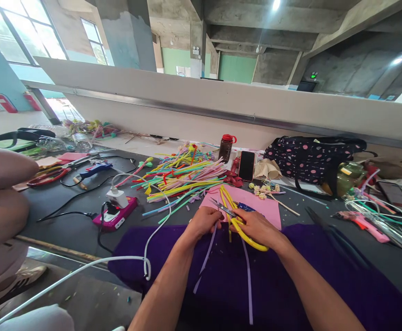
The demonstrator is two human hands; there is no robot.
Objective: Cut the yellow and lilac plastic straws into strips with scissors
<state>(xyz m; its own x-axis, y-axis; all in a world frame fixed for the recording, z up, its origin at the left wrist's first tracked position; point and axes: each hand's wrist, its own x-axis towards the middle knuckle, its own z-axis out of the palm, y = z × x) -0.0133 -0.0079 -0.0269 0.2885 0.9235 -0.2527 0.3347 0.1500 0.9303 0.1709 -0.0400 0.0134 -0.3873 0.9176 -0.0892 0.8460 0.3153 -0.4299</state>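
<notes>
Dark purple cloth (221, 299) below right hand (256, 225), clamped on yellow-handled metal scissors (227, 211), angled leftward toward left hand (205, 221), pinching flat lavender strip (209, 253).

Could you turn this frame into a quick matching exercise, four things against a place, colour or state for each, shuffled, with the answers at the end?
Things:
1. yellow-handled scissors
2. power strip
3. drink bottle
4. cloth bag

Descriptions:
A. standing upright, with a red lid
B. dark, with a small scattered print
C. held in the person's right hand
D. magenta casing

Right pairs: 1-C, 2-D, 3-A, 4-B
</notes>
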